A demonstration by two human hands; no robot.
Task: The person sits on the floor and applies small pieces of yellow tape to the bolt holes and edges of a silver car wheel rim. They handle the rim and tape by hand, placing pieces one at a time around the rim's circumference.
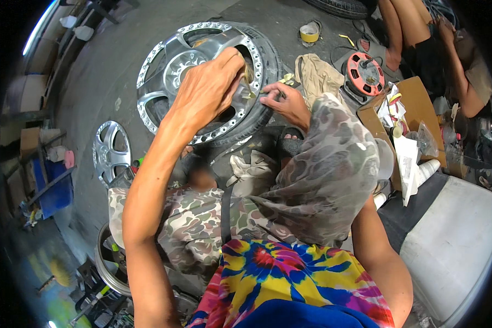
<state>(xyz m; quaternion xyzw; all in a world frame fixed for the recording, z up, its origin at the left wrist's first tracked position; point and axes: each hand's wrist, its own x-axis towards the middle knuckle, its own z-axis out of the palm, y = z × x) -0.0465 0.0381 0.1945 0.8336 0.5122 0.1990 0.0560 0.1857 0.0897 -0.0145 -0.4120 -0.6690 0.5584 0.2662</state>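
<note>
A silver multi-spoke alloy wheel (183,65) with a bolt-studded rim lies in front of me, a black tyre (273,71) around it. My left hand (218,79) is over its spokes, fingers closed on a strip of yellowish tape (249,79) that hangs by the rim's right side. Beside the tyre's right edge is my right hand (288,104), its thumb and forefinger pinched near the rim. Whatever thin piece sits between those fingertips is too small to make out. Crumpled yellowish scraps (288,80) lie just beyond that hand.
A smaller silver wheel (112,150) stands at left. To the right are a yellow tape roll (309,34), a beige cloth (317,79), a red cable reel (364,74) and a cardboard box (421,106). Another person's bare leg and arm (462,71) show at far right.
</note>
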